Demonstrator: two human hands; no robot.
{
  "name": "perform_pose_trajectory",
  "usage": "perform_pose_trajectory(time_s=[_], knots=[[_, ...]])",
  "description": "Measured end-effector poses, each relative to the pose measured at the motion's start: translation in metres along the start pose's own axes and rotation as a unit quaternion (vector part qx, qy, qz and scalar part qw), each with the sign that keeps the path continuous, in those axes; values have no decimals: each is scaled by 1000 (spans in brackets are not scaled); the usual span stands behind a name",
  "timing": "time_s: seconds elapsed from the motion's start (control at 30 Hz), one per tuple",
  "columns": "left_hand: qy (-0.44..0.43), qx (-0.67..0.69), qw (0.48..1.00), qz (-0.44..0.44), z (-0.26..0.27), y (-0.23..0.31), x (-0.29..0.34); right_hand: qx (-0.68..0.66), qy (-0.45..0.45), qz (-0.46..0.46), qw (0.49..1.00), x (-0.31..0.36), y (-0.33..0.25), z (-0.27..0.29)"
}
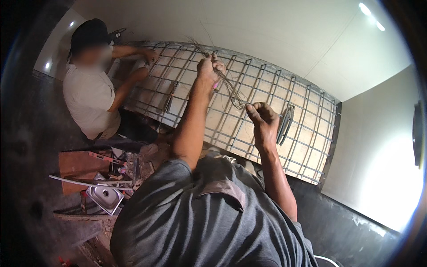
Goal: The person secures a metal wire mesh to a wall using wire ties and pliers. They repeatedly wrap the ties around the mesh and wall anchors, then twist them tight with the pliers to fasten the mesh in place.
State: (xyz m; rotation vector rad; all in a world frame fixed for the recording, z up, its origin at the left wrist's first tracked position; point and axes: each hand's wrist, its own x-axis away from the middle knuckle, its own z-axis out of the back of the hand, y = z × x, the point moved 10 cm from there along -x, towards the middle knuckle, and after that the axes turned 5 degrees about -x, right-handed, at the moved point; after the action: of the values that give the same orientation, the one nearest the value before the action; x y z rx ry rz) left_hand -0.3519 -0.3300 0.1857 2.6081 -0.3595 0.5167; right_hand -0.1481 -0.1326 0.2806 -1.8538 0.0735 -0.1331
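Head view: gripping wire bundle point(230, 86) in left hand point(210, 67), with fingers curled tight around its upper part, over rebar grid point(304, 113). Holding right hand point(266, 119) right by the bundle's looped lower end, with thumb and fingertips drawn close together; cannot tell if pinching a strand. Also showing black hand tool point(285, 125) just right of right hand, co-worker point(91, 95) at grid's left end, metal sink point(106, 194) lower left among scrap.
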Motion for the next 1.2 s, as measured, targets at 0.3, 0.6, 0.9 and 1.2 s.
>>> perform_pose_trajectory(time_s=[0.3, 0.6, 0.9, 1.2], knots=[[294, -78, 945, -118, 221, 108, -44, -81, 103, 183, 974, 144, -106, 132], [324, -261, 909, -27, 225, 142, -111, 198, 359, 151, 899, 232, -174, 218], [-231, -641, 667, 300, 41, -108, 70, 321, 436, 91, 836, 150, -141, 149], [-304, -193, 848, 389, -94, -191, 168, 546, -4, 355, 759, 49, -62, -22]])
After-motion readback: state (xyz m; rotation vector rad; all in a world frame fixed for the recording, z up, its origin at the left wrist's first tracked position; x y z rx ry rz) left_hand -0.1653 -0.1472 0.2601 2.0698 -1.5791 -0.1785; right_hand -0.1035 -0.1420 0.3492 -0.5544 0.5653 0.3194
